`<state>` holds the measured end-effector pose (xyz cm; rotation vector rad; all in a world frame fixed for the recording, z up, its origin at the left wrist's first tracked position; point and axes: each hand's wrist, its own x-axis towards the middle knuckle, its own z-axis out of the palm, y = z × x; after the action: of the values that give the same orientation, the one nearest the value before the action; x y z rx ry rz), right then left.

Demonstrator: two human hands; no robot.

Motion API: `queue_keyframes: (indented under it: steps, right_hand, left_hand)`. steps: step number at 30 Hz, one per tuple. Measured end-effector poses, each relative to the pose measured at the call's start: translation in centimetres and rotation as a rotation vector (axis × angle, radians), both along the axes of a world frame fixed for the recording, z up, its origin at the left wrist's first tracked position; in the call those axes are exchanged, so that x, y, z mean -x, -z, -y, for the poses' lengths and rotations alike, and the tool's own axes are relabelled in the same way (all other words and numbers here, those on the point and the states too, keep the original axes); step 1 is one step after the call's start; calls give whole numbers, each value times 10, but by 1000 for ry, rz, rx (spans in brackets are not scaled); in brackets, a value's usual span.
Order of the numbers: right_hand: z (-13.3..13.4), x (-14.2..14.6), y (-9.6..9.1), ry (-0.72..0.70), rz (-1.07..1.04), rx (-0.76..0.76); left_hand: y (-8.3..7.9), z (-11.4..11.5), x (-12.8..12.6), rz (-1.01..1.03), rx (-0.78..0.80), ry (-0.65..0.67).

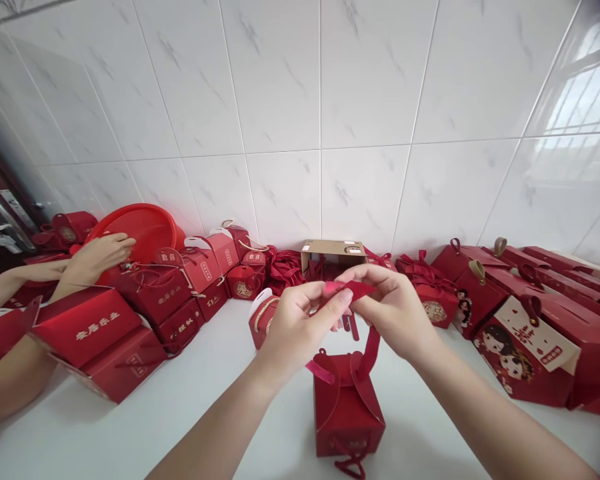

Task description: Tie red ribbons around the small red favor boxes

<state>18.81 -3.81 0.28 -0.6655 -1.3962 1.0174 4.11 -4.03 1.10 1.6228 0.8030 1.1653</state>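
Observation:
A small red gift box (347, 410) stands on the white counter (220, 413) in front of me, its curved top flaps closed. A red ribbon (350, 290) runs up from the box top. My left hand (293, 327) and my right hand (393, 307) both pinch this ribbon above the box, fingers closed on it, the two hands nearly touching.
Many red gift boxes line the tiled wall: a stack at left (105, 340), printed ones at right (525, 347). An open cardboard box (333, 253) with loose red ribbons sits at the back. A red basin (140, 230) stands far left, where another person's hand (97, 257) reaches.

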Motion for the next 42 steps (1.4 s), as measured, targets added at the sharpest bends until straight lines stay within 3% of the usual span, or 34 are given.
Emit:
queue_keyframes:
  steps: [7,12,15,21,24,27,31,34,37,39,42]
  right_hand:
    - [7,0,18,-155,47,-144]
    - [-3,-11,30,-228,55,-121]
    - [-4,-18,35,-124,159,-244]
    - [-2,-23,46,233,683,-903]
    - [-3,-23,52,449,790,-1032]
    - [-3,-22,55,541,840,-1075]
    - [3,-23,54,476,749,-965]
    - [13,-32,54,449,573,-772]
    - [25,-55,59,473,527,-454]
    - [32,-78,67,508,624,-256]
    - [43,-118,86,496,901,-14]
  left_hand:
    - [3,2,6,-60,27,-18]
    - [0,0,25,-265,131,185]
    - [6,-4,33,-283,197,213]
    - [19,-11,35,83,397,346]
    - [20,-11,37,76,405,329]
    - [19,-7,38,-71,307,293]
    - [18,8,37,-351,66,177]
    - [21,20,41,-552,-396,-90]
    - [29,27,60,-681,-783,-349]
    - [39,27,85,-778,-824,-425]
    - [62,25,135,-942,-706,-512]
